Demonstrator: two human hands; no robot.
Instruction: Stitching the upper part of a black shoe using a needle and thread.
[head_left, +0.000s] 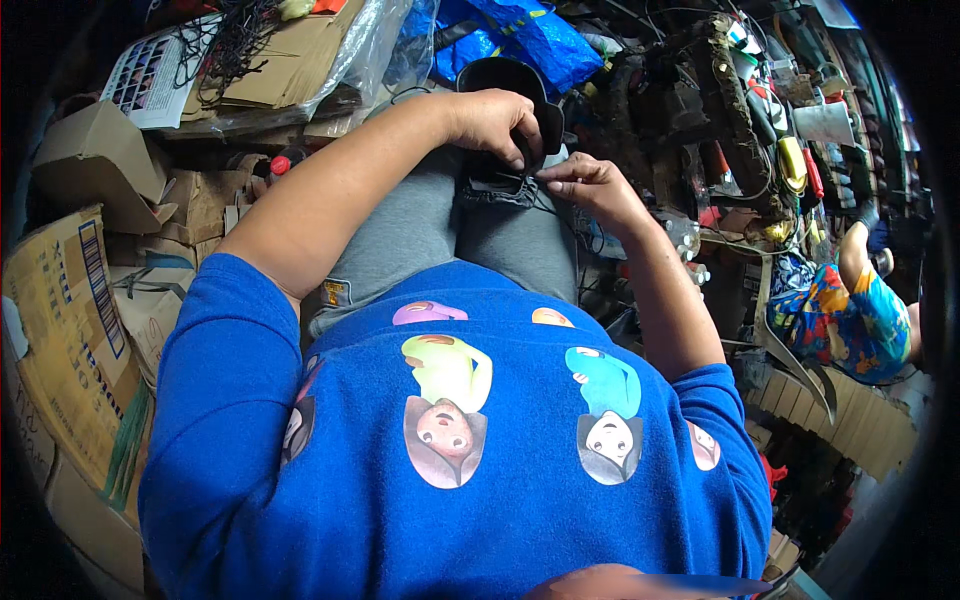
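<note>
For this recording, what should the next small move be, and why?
Perhaps ease the right hand slightly along the black item while the left hand steadies it: the left seems to grip it, and the right's thumb and fingers are bunched close by its edge. What they pinch is unclear.

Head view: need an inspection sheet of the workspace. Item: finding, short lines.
Surface: the lap, in grey trousers; work sits over the thighs.
Things: black item, kind unclear.
Clutter: boxes at left; blue bag ahead; white cup among mixed objects at right.
Hands: left hand grips the black item; right hand is pinched at its near right side, what it pinches too small to tell.
Cables: black tangle on cardboard, upper left; cord or string, cannot tell.
Surroundings: another person at far right, bright patterned clothing visible.
</note>
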